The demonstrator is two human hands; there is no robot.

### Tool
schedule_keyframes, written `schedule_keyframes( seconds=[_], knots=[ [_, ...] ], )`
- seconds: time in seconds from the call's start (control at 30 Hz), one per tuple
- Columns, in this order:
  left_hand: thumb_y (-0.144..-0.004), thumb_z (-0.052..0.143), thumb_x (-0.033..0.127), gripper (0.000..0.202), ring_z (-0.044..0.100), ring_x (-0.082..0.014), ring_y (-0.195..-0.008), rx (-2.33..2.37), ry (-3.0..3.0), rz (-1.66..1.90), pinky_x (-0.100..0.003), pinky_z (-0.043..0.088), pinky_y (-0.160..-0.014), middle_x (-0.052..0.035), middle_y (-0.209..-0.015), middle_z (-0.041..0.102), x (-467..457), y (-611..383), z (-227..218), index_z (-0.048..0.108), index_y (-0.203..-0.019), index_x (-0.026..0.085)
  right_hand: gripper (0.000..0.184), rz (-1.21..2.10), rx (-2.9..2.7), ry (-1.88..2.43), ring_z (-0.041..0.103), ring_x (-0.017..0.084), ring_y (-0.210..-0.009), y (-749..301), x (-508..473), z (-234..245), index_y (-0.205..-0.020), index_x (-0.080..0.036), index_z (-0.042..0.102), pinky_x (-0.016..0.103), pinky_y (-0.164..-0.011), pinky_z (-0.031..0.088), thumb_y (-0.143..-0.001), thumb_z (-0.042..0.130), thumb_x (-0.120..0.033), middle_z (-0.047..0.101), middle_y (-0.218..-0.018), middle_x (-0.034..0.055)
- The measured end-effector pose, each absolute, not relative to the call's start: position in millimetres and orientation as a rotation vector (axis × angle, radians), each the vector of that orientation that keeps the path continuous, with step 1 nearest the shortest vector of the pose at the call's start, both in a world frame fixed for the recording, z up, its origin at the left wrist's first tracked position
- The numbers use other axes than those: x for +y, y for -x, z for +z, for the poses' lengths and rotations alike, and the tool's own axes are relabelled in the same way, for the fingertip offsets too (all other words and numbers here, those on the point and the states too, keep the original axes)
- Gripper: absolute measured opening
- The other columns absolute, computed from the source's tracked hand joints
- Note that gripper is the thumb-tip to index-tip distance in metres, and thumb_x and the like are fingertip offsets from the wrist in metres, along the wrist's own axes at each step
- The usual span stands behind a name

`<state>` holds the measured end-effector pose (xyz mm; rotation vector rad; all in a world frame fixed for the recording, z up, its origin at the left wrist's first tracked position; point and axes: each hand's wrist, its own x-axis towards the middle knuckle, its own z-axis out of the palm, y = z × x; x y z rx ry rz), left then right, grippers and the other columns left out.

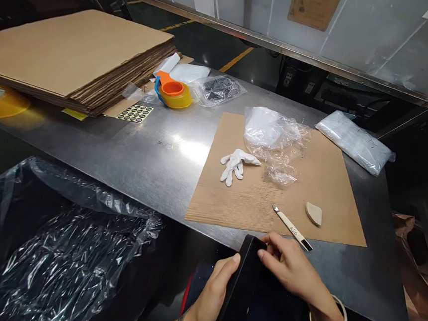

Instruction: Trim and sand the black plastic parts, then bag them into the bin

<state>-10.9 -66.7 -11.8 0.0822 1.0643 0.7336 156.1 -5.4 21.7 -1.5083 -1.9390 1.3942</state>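
My left hand is closed around the near side of a black box-shaped piece, which is tilted in front of my body. My right hand pinches at its upper right corner, thumb and fingertips together; its lower part is lost against dark clothing. Just beyond my right hand lies a slim cutter with a pale handle marked A26. Close by, a beige wedge-shaped pad rests on the cardboard sheet. A white glove and crumpled clear plastic bags also lie on that sheet.
A tall cardboard stack occupies the table's left end. Near it are an orange tape dispenser, a sticker sheet and a yellow tape roll. A plastic-wrapped pack lies right. Plastic-lined black bin stands lower left.
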Motion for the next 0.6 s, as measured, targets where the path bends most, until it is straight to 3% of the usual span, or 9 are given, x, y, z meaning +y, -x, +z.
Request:
schedule_keyframes(
  seconds=[0.07,0.2,0.33,0.5,0.6],
  knots=[
    [-0.076,0.056,0.048,0.034,0.054,-0.0144,-0.039,1.05,-0.081,0.748,-0.025,0.041,-0.039,-0.0018,-0.053,0.059,-67.7,11.0,-12.8,0.061,-0.08,0.014,0.019,1.635,-1.74,1.509,0.048,0.008,-0.049,-155.5,-5.1,18.2,-0.087,-0.015,0.059,0.02,-0.046,0.038,-0.087,0.046,-0.029,0.055,-0.056,-0.0027],
    [-0.078,0.051,0.052,0.041,0.052,-0.0137,-0.04,1.018,-0.076,0.727,-0.025,0.041,-0.039,-0.0035,-0.054,0.059,-64.5,10.7,-10.6,0.06,-0.079,0.012,0.032,1.968,-1.281,1.409,0.047,0.006,-0.047,-156.0,-5.2,12.3,-0.097,-0.013,0.057,0.017,-0.04,0.036,-0.084,0.05,-0.041,0.057,-0.064,-0.0006],
    [-0.08,0.047,0.054,0.044,0.052,-0.0134,-0.04,1.0,-0.089,0.748,-0.025,0.041,-0.04,-0.0048,-0.056,0.06,-63.1,10.0,-10.2,0.06,-0.078,0.012,0.036,1.986,-1.043,1.385,0.044,0.006,-0.048,-150.9,-10.0,12.5,-0.105,-0.014,0.053,0.014,-0.038,0.034,-0.08,0.056,-0.04,0.054,-0.064,-0.0027],
    [-0.078,0.055,0.046,0.035,0.057,-0.0165,-0.046,1.052,-0.154,0.857,-0.027,0.044,-0.045,-0.0054,-0.058,0.061,-68.3,10.7,-11.9,0.062,-0.073,0.012,0.03,1.886,-0.868,1.416,0.028,0.004,-0.042,-133.4,-17.3,9.3,-0.097,-0.019,0.05,0.014,-0.034,0.023,-0.077,0.059,-0.04,0.039,-0.056,-0.0093],
    [-0.078,0.055,0.047,0.036,0.056,-0.0166,-0.047,1.046,-0.139,0.891,-0.027,0.043,-0.045,-0.0044,-0.054,0.06,-69.2,10.7,-11.8,0.063,-0.071,0.012,0.038,1.903,-0.818,1.318,0.029,0.005,-0.045,-122.9,-27.2,7.2,-0.106,-0.023,0.045,0.015,-0.038,0.026,-0.073,0.063,-0.034,0.038,-0.06,-0.0094]
  ],
)
